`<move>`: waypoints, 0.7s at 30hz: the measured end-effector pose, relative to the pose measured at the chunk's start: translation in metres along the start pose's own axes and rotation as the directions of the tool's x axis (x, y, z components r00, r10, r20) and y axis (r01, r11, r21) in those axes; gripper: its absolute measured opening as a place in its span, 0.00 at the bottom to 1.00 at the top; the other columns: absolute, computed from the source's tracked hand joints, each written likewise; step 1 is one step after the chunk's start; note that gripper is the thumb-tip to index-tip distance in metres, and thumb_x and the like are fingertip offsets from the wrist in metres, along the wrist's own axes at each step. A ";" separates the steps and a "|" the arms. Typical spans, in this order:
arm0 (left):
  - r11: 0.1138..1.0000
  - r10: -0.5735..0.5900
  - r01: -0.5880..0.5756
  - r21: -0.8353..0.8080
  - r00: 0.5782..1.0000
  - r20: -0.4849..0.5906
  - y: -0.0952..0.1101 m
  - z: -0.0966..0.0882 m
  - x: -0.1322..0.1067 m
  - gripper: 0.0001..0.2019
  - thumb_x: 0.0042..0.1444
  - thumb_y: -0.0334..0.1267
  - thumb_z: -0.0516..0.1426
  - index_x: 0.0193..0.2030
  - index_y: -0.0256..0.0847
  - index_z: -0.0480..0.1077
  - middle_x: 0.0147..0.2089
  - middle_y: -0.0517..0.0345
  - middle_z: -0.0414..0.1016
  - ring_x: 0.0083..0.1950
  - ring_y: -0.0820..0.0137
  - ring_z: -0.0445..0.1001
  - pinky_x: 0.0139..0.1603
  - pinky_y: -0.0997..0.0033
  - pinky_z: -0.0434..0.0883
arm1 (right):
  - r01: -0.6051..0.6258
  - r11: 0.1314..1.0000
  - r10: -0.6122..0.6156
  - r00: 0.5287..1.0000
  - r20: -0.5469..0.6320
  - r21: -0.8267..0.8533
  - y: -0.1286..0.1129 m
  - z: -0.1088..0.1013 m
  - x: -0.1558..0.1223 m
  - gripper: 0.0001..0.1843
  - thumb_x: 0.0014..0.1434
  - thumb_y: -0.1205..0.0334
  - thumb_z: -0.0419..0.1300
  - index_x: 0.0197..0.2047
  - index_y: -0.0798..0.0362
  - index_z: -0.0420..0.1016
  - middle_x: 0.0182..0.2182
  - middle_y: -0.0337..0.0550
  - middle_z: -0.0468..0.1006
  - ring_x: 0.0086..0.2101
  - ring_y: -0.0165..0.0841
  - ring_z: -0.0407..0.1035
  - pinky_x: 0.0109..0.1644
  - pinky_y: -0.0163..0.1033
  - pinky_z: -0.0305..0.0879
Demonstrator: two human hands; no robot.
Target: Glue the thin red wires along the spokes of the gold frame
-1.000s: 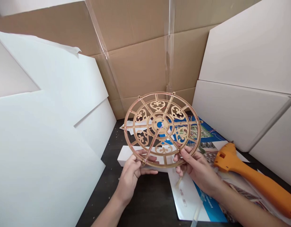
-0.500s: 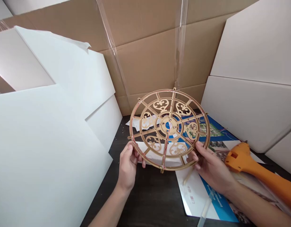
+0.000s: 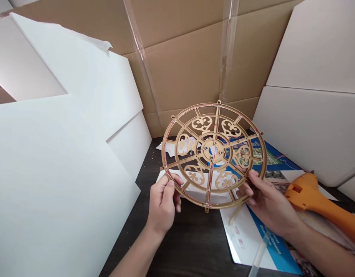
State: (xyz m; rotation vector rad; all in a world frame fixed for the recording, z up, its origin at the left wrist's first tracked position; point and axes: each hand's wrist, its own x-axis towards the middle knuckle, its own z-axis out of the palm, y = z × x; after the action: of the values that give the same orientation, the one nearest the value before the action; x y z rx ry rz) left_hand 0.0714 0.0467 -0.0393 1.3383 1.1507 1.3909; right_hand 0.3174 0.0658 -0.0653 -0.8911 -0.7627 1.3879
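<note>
A round gold openwork frame (image 3: 220,150), with spokes, scroll ornaments and small tabs on its rim, is held tilted above the dark table. Thin red and white wires run along its rim and down one spoke. My left hand (image 3: 165,198) pinches the lower left rim, fingers curled at the edge. On the lower right, my right hand (image 3: 266,200) grips the rim with the thumb in front; its other fingers are partly hidden behind the frame. An orange hot glue gun (image 3: 307,192) lies right of my right hand, and a translucent glue stick (image 3: 257,257) lies below it.
Printed brochures (image 3: 252,238) spread over the dark table (image 3: 191,234) beneath the frame. White paper pieces (image 3: 167,148) lie behind it. White boxes (image 3: 312,130) stand at right, white panels (image 3: 65,173) at left, and a taped cardboard wall (image 3: 183,73) at the back.
The frame and both hands appear slightly farther right as the whole view shifts. My left hand's fingers have changed their hold, now reaching over the rim.
</note>
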 end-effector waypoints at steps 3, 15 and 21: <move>0.999 -0.003 0.003 0.049 1.000 0.013 0.000 -0.001 0.001 0.14 0.65 0.47 0.53 0.35 0.39 0.71 0.20 0.65 0.62 0.17 0.75 0.61 0.16 0.77 0.63 | -0.003 1.000 0.003 1.000 0.007 -0.006 -0.003 -0.005 0.002 0.24 0.47 0.41 0.76 0.37 0.49 0.77 0.20 0.35 0.59 0.22 0.28 0.53 0.18 0.31 0.54; 0.991 -0.020 0.014 0.135 0.999 0.042 -0.001 0.000 0.000 0.12 0.62 0.45 0.56 0.34 0.39 0.71 0.17 0.66 0.61 0.16 0.74 0.62 0.16 0.77 0.63 | 0.023 0.999 -0.023 1.000 0.006 -0.041 -0.006 -0.017 0.008 0.23 0.47 0.41 0.76 0.33 0.49 0.76 0.19 0.36 0.59 0.22 0.29 0.53 0.18 0.34 0.52; 0.992 -0.022 0.016 0.126 0.999 0.044 0.000 0.000 0.002 0.12 0.62 0.44 0.56 0.34 0.39 0.72 0.17 0.66 0.61 0.16 0.74 0.63 0.17 0.77 0.63 | 0.027 0.998 -0.026 0.999 0.026 -0.053 -0.006 -0.016 0.009 0.21 0.51 0.42 0.74 0.35 0.48 0.77 0.19 0.37 0.58 0.21 0.31 0.52 0.19 0.37 0.55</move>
State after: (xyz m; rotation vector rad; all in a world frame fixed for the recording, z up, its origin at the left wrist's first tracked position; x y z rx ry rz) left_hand 0.0716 0.0483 -0.0394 1.4361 1.2348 1.2860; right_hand 0.3346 0.0733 -0.0681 -0.9032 -0.8311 1.3633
